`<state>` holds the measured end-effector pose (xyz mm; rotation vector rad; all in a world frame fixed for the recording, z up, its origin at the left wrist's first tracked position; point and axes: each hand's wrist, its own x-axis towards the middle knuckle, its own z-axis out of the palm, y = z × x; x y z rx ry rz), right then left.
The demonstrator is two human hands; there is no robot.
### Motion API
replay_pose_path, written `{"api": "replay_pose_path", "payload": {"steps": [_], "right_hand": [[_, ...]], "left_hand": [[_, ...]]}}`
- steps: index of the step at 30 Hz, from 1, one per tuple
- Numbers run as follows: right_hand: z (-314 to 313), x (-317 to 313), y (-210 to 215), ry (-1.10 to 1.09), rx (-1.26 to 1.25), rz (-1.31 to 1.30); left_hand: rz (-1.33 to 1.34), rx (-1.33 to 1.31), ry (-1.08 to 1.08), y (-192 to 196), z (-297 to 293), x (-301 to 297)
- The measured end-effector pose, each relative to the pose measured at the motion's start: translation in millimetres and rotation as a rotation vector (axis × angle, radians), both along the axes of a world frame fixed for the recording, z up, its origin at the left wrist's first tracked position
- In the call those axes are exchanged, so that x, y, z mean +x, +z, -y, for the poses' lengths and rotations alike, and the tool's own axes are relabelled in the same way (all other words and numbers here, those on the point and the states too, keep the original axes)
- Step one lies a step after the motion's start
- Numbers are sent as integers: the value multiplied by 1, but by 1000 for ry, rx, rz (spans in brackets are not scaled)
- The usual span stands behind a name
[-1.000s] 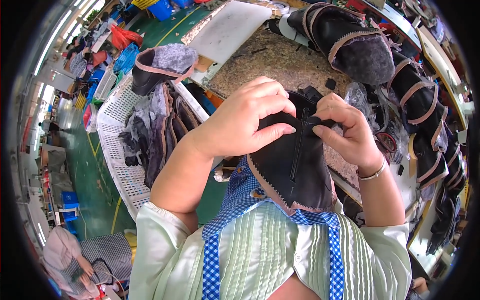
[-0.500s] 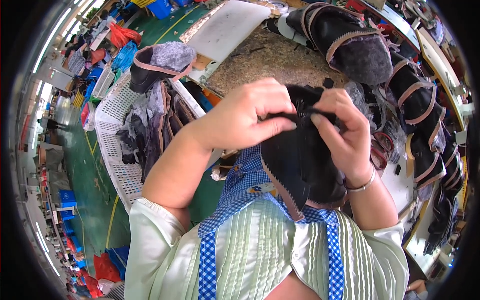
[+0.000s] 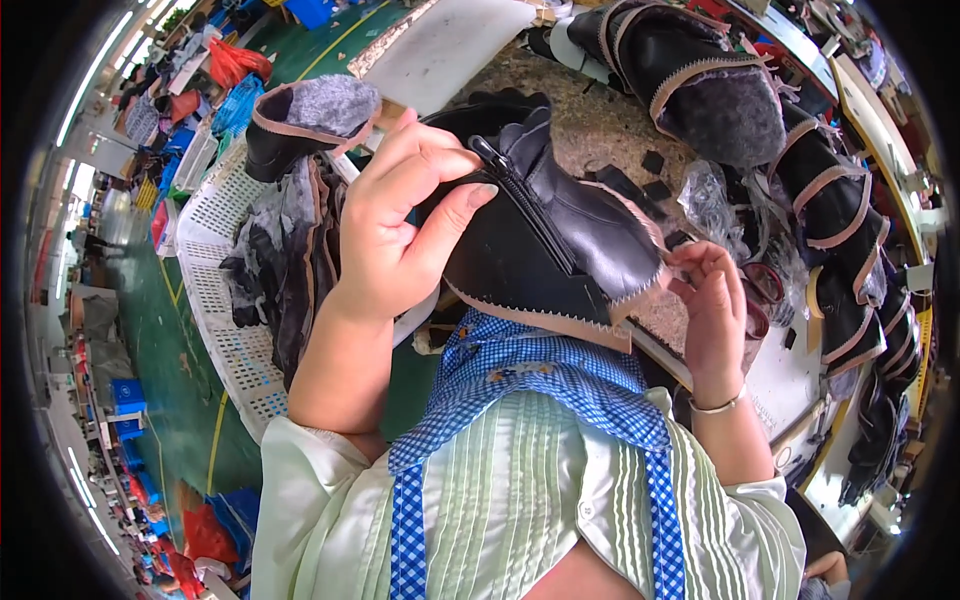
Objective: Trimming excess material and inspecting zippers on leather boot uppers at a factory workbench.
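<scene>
The left hand [image 3: 395, 225] is gripping the black leather zippered boot upper [image 3: 555, 250] closed-fingered, while the right hand [image 3: 715, 310] is apparently pinching its tan serrated edge.

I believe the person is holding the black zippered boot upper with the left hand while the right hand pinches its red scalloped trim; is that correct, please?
Not quite: the scalloped trim is tan, not red, as the head view shows. The rest holds: the left hand grips the black zippered boot upper near the zipper, and the right hand pinches the trim at its edge.
</scene>
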<state>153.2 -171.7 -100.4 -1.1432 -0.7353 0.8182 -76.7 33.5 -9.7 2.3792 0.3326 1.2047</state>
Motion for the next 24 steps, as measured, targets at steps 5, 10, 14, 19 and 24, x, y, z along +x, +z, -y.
{"api": "replay_pose_path", "payload": {"steps": [5, 10, 14, 19, 24], "right_hand": [[-4, -23, -12, -143, 100, 174], [-42, -29, -18, -23, -11, -292], [-39, -9, -22, 87, 109, -366], [-39, -6, -12, 209, 73, -337], [-33, -11, 1, 217, -79, -176]], "left_hand": [[84, -84, 257, -29, 29, 3], [-226, -414, 13, -53, 74, -3], [-763, -458, -757, -19, 46, -26], [-257, -229, -395, 31, 21, 25], [-639, -170, -342, 0, -20, 88]]}}
